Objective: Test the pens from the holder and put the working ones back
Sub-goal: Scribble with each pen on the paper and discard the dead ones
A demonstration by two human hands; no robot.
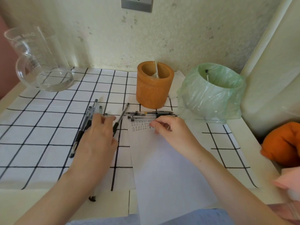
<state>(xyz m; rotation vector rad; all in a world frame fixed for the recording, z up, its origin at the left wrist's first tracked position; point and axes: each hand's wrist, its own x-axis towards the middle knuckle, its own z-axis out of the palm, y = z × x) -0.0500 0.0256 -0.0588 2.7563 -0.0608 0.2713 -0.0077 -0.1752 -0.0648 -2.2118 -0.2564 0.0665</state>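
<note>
- Your left hand (97,135) lies palm down over the loose pens (87,124), fingers fairly straight and narrow. I cannot tell whether it pinches one.
- Off its thumb side a slanted pen (122,115) runs under the hand. It has a thin clear barrel and a black rubber grip, probably next up for testing.
- Your right hand (168,127) is curled, fingertips (153,123) bunched on the paper (162,168). No pen shows in it, and a pinch can't be confirmed.
- Under those fingertips sit rows of small ink test marks (139,125), so this smooth white sheet looks like your trial pad.
- Just beyond your right hand, two pens (149,114) lie side by side, parallel, likely set apart as sorted.
- Further out stands the holder (154,88), a thick-walled amber cylinder with a glossy finish and an open mouth, close for returns.
- Right of it is a bin (211,95) lined with crinkly green film. One pen (207,75) pokes up inside, probably a reject.
- Everything rests on a checked cloth (40,127).
- Far left of your left hand is a clear glass jug (40,62).
</note>
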